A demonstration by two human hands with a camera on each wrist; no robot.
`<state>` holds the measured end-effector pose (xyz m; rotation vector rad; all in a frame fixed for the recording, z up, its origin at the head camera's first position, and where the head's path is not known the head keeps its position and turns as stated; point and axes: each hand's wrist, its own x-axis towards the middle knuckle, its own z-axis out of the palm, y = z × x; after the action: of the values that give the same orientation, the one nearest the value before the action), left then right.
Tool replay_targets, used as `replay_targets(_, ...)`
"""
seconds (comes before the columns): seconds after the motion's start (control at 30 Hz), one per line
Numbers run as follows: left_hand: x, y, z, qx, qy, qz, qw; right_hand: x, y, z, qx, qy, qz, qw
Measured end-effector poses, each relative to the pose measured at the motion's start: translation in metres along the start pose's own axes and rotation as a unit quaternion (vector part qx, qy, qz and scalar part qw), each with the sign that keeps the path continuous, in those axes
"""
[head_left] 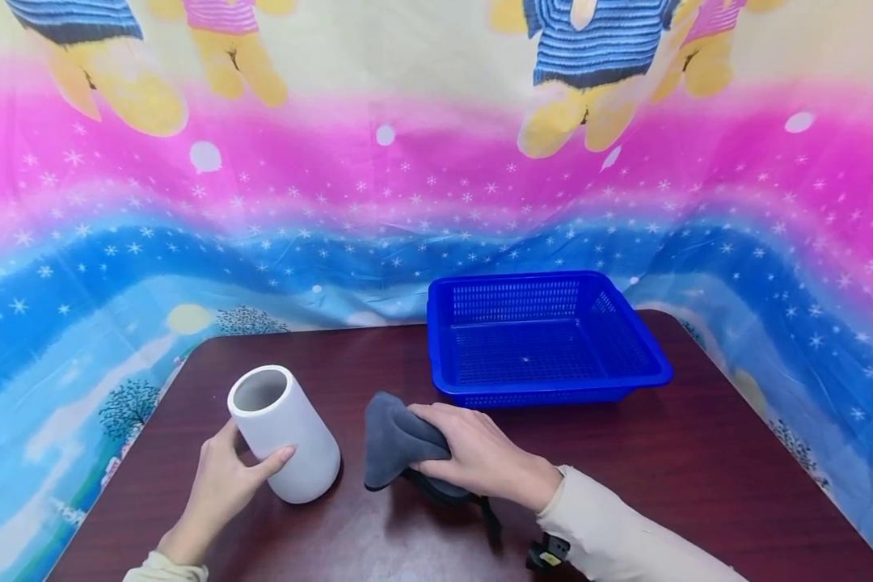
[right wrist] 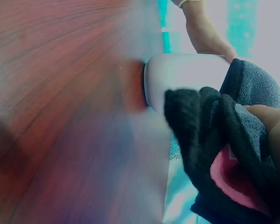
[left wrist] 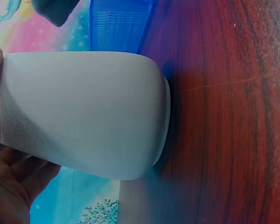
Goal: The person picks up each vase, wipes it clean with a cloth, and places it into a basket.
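A white vase [head_left: 291, 436], a tall smooth cylinder with a round open mouth, stands on the table at the left in the head view. My left hand [head_left: 221, 485] grips its side, thumb across the front and fingers behind. In the left wrist view the vase [left wrist: 84, 112] fills the middle, its base at the tabletop. To its right my right hand [head_left: 480, 457] holds a bunched dark grey cloth [head_left: 400, 440] above the table. The right wrist view shows the cloth's [right wrist: 184, 116] black folds and a pink patch [right wrist: 233, 182] inside them, overlapping part of the vase.
A blue plastic basket [head_left: 553, 394] with perforated sides sits at the back right of the dark red-brown table [head_left: 378, 533]. Behind it hangs a printed backdrop [head_left: 349, 170] with bears and snowflakes. A small black device [head_left: 549, 554] is at the right wrist.
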<state>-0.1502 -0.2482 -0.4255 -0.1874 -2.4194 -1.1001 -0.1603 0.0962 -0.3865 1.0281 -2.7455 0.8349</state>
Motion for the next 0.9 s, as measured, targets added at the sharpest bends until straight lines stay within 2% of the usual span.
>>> replay_targets(0.5,-0.002,0.0,-0.003,0.01,0.016,0.003,0.9998,0.023,-0.016,0.006,0.012,0.005,-0.008,1.0)
replay_targets(0.9,-0.001,-0.001,0.002,0.002,0.006,0.0,1.0,0.032,-0.024,0.009,0.003,0.018,-0.015,1.0)
